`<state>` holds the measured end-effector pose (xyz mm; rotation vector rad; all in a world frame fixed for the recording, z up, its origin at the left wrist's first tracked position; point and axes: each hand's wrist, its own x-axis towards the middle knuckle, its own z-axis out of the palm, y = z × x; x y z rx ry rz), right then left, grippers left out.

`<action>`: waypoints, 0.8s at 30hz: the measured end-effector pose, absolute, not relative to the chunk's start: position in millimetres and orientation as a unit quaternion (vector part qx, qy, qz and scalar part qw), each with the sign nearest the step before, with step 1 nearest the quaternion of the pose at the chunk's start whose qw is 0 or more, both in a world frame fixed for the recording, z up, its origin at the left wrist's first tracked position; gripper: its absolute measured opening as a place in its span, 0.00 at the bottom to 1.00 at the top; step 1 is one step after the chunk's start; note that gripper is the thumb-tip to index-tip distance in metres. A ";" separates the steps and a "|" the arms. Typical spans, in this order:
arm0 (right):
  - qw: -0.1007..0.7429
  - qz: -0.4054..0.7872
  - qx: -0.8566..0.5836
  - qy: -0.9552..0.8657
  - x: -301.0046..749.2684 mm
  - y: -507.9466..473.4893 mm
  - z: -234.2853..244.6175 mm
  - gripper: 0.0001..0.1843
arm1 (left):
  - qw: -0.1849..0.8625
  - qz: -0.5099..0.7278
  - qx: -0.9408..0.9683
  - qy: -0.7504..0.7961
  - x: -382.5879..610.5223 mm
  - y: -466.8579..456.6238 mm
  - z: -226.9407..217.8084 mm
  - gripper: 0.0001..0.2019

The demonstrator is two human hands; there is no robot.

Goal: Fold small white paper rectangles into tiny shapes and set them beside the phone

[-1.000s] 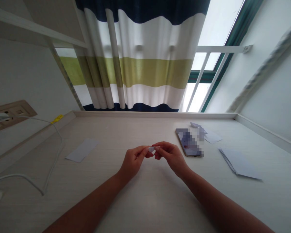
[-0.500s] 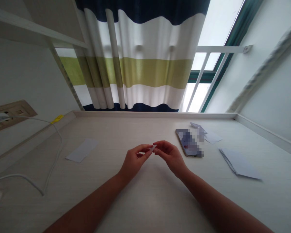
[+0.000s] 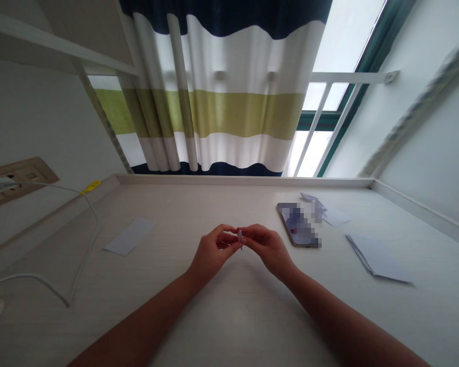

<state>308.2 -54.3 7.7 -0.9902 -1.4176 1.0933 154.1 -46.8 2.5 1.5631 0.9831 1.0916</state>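
Observation:
A tiny folded piece of white paper (image 3: 239, 236) stands nearly upright between my fingertips, above the middle of the pale wooden desk (image 3: 229, 206). My left hand (image 3: 212, 251) pinches it from one side and my right hand (image 3: 270, 248) from the other. Most of the paper is hidden by my fingers. Nearest to my right hand lies a smartphone (image 3: 298, 225) with a pixelated screen.
Loose white paper sheets (image 3: 129, 236) lie left of my hands, with a folded sheet (image 3: 377, 258) and small scraps (image 3: 334, 216) to the right. A white cable (image 3: 34, 276) runs from a wall socket (image 3: 19, 182). A striped curtain (image 3: 214, 112) hangs beyond the desk.
The small paper has turned from a sideways tilt to nearly upright. My hands have drawn closer together around it, and my fingers have curled in.

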 end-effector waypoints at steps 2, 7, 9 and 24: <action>0.515 0.440 -0.415 -0.607 308.3 -53.7 7.2 0.09 | 0.477 0.448 0.640 0.402 154.2 -47.1 3.4 0.12; 0.505 0.418 -0.416 -0.630 309.5 -52.2 5.0 0.09 | 0.468 0.453 0.643 0.403 154.6 -47.5 3.0 0.12; 0.503 0.408 -0.415 -0.639 309.7 -52.4 4.7 0.10 | 0.471 0.457 0.639 0.401 155.0 -47.2 2.1 0.11; 0.481 0.257 -0.424 -0.723 309.2 -59.4 11.1 0.12 | 0.551 0.475 0.567 0.387 157.3 -43.8 0.7 0.11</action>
